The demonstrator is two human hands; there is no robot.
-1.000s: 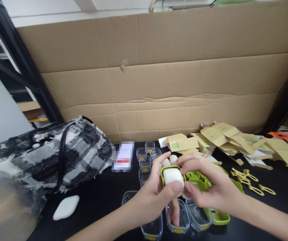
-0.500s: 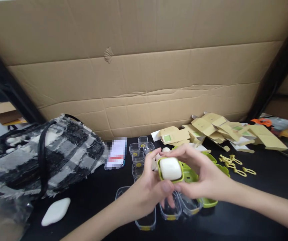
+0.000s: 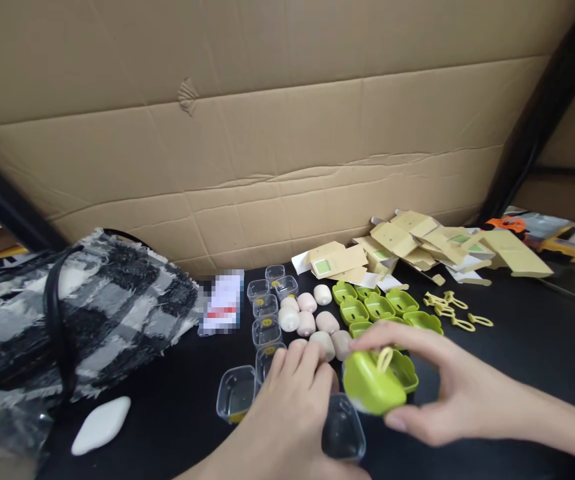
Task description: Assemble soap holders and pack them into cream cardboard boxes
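My right hand (image 3: 447, 393) has the green case (image 3: 373, 385) pinched between the thumb below and the fingers along its top and far edge, so the hand is closed on it and holds it clear of the black table (image 3: 517, 347). The case is turned back-side up toward me, its long axis running roughly left to right with the left end dipped a little, a thin yellow-green loop (image 3: 382, 360) showing on its upper face and a sliver of white at its lower edge. My left hand (image 3: 292, 407) sits just to the left of it, palm down, fingers together and laid flat over the clear plastic cups (image 3: 237, 400), gripping nothing that I can make out; it is close to the case but not touching it. A clear cup (image 3: 343, 437) lies directly under the case, nearer to my right hand than to my left. My right forearm comes in from the lower right, wrist fairly straight. Beyond the hands are pale rounded pieces (image 3: 307, 323), a cluster of empty green shells (image 3: 377, 305), loose loops (image 3: 455, 313) and folded card boxes (image 3: 417, 243).
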